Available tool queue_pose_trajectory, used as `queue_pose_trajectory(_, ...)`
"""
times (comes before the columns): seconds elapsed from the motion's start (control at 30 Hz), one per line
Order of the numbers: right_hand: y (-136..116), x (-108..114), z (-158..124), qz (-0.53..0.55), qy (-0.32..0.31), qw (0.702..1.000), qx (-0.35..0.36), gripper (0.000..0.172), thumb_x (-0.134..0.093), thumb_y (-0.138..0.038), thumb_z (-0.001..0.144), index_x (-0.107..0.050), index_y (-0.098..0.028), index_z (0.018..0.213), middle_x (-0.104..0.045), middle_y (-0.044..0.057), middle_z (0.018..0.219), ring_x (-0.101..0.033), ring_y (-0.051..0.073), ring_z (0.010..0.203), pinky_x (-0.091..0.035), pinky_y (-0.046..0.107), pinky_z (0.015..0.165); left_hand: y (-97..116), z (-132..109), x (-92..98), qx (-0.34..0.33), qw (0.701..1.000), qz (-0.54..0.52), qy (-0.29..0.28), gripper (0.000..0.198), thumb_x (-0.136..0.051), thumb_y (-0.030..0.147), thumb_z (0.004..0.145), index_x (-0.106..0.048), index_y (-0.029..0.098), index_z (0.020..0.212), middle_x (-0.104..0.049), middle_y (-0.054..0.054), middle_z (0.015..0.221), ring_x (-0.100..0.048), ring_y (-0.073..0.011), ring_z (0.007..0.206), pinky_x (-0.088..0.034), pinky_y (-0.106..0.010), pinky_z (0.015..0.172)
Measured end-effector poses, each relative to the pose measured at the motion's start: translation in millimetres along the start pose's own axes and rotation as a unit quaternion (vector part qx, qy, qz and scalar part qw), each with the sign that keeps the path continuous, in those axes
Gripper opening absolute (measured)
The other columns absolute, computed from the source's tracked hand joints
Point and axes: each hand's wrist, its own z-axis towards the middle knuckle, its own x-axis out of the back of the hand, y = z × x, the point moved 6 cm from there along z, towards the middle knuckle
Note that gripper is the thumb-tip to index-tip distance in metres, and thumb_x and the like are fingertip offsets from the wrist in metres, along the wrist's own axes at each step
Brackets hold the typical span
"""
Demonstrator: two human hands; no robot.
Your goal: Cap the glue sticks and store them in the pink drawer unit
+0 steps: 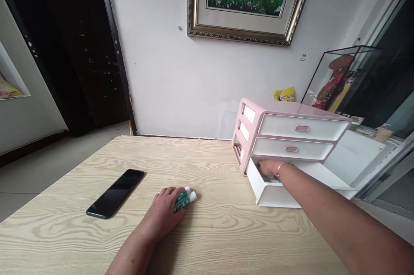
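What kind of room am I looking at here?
Probably a room in a home: a framed peacock painting hangs on the wall, and a pink-and-white drawer organizer and a smartphone sit on a wood-grain table.

We see a wood-grain table (80, 171) carrying a phone (115, 193) and, right of the phone, a pink drawer unit (284, 130), its lowest drawer (274, 195) pulled out toward us.
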Motion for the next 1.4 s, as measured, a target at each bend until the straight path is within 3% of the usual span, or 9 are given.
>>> queue_pose_trajectory(0.2, 37.4, 13.2, -28.9, 0.009, -0.05, 0.998, -0.038, 0.036, -0.053, -0.048, 0.094, -0.065, -0.018, 0.11, -0.07, 0.01, 0.096, -0.065, 0.024, 0.08, -0.053, 0.036, 0.068, -0.2, -0.9, 2.5, 0.012, 1.0, 0.0, -0.005, 0.056, -0.056, 0.02, 0.075, -0.058, 0.029, 0.13, -0.062, -0.007, 0.127, -0.052, -0.0269, 0.119, -0.037, -0.04, 0.099)
queue_pose_trajectory(0.37, 40.2, 43.4, -83.0, 0.06, 0.014, 0.998, -0.021, 0.04, -0.044, -0.051, 0.094, -0.063, -0.022, 0.115, -0.071, 0.007, 0.088, -0.066, 0.024, 0.079, -0.048, 0.031, 0.067, -3.6, 0.3, -0.5, 0.002, 1.0, -0.006, 0.002, 0.054, -0.057, 0.026, 0.077, -0.057, 0.029, 0.131, -0.062, -0.008, 0.126, -0.052, -0.0281, 0.119, -0.038, -0.042, 0.099)
queue_pose_trajectory(0.53, -23.5, 70.9, -168.7, 0.128, 0.103, 0.986, 0.022, 0.052, -0.043, -0.058, 0.093, -0.056, -0.026, 0.131, -0.07, 0.01, 0.108, -0.064, 0.027, 0.093, -0.049, 0.031, 0.072, -5.4, 1.6, -2.1, -0.011, 1.0, -0.012, 0.011, 0.046, -0.055, 0.035, 0.084, -0.059, 0.028, 0.129, -0.063, -0.009, 0.125, -0.055, -0.0286, 0.116, -0.041, -0.042, 0.097)
queue_pose_trajectory(0.73, -140.6, 14.9, -232.2, 0.088, 0.051, 0.975, 0.195, 0.034, -0.056, -0.041, 0.091, -0.063, -0.024, 0.119, -0.067, 0.007, 0.101, -0.061, 0.023, 0.092, -0.048, 0.032, 0.081, -4.3, 2.6, -0.8, -0.022, 0.998, -0.063, 0.018, 0.049, -0.041, 0.057, 0.094, -0.063, 0.025, 0.123, -0.064, -0.008, 0.126, -0.056, -0.0261, 0.117, -0.043, -0.041, 0.102)
queue_pose_trajectory(0.83, -181.6, -25.5, -234.3, 0.022, 0.072, 0.958, 0.277, 0.022, -0.059, -0.035, 0.09, -0.065, -0.022, 0.107, -0.066, 0.009, 0.1, -0.06, 0.026, 0.094, -0.048, 0.038, 0.084, -3.7, 1.9, 0.6, -0.024, 0.996, -0.086, 0.022, 0.048, -0.038, 0.058, 0.095, -0.064, 0.027, 0.122, -0.065, -0.006, 0.126, -0.056, -0.0237, 0.12, -0.043, -0.04, 0.104)
queue_pose_trajectory(0.93, -209.2, -53.5, -221.9, -0.011, 0.111, 0.949, 0.295, 0.02, -0.06, -0.037, 0.091, -0.064, -0.021, 0.102, -0.065, 0.01, 0.099, -0.059, 0.028, 0.092, -0.049, 0.042, 0.081, -2.7, 0.6, 2.3, -0.031, 0.995, -0.089, 0.026, 0.047, -0.039, 0.057, 0.096, -0.064, 0.028, 0.123, -0.065, -0.005, 0.126, -0.057, -0.0228, 0.12, -0.044, -0.039, 0.106)
queue_pose_trajectory(1.1, -235.5, -80.0, -201.5, 0.049, 0.137, 0.935, 0.324, 0.04, -0.062, -0.044, 0.089, -0.056, -0.021, 0.122, -0.063, 0.01, 0.106, -0.058, 0.028, 0.096, -0.048, 0.042, 0.083, -4.1, 0.2, -0.7, -0.048, 0.997, -0.049, 0.029, 0.046, -0.045, 0.055, 0.094, -0.061, 0.031, 0.129, -0.061, -0.009, 0.131, -0.055, -0.0252, 0.122, -0.043, -0.044, 0.106)
queue_pose_trajectory(1.23, -218.6, -80.9, -191.1, 0.108, 0.151, 0.922, 0.34, 0.033, -0.059, -0.036, 0.092, -0.057, -0.025, 0.123, -0.064, 0.007, 0.111, -0.057, 0.025, 0.104, -0.045, 0.042, 0.093, -6.2, 1.0, -5.8, -0.052, 0.998, -0.001, 0.038, 0.054, -0.05, 0.061, 0.09, -0.056, 0.032, 0.136, -0.058, -0.011, 0.135, -0.052, -0.03, 0.124, -0.043, -0.049, 0.103)
queue_pose_trajectory(1.4, -139.3, -35.3, -167.0, 0.139, 0.202, 0.927, 0.282, 0.026, -0.053, -0.029, 0.093, -0.064, -0.026, 0.117, -0.068, 0.007, 0.111, -0.06, 0.024, 0.105, -0.046, 0.04, 0.094, 4.1, -2.0, -5.3, -0.06, 0.998, 0.029, 0.011, 0.067, -0.054, 0.07, 0.083, -0.052, 0.038, 0.142, -0.049, -0.011, 0.147, -0.042, -0.0361, 0.134, -0.038, -0.056, 0.104)
